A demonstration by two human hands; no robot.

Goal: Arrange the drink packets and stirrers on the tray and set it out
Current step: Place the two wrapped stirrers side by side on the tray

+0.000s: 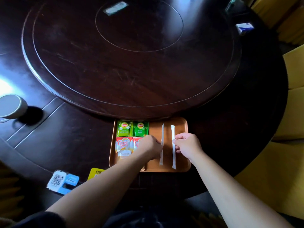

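An orange-brown tray [181,125] lies at the near edge of the dark round table. On its left side sit two green tea packets [132,128] in a row, with red-and-white creamer packets [123,144] below them. Two white paper-wrapped stirrers lie lengthwise on the right half. My left hand [150,146] pinches the left stirrer [162,139] at its middle and covers part of the second creamer packet. My right hand [187,144] pinches the right stirrer [173,134] at its middle.
A raised dark turntable [128,55] fills the table centre, its rim just beyond the tray. A grey cup [11,106] stands at the left. A QR-code card stand [61,181] and a yellow card [96,172] sit near the front edge. A small box [244,27] lies far right.
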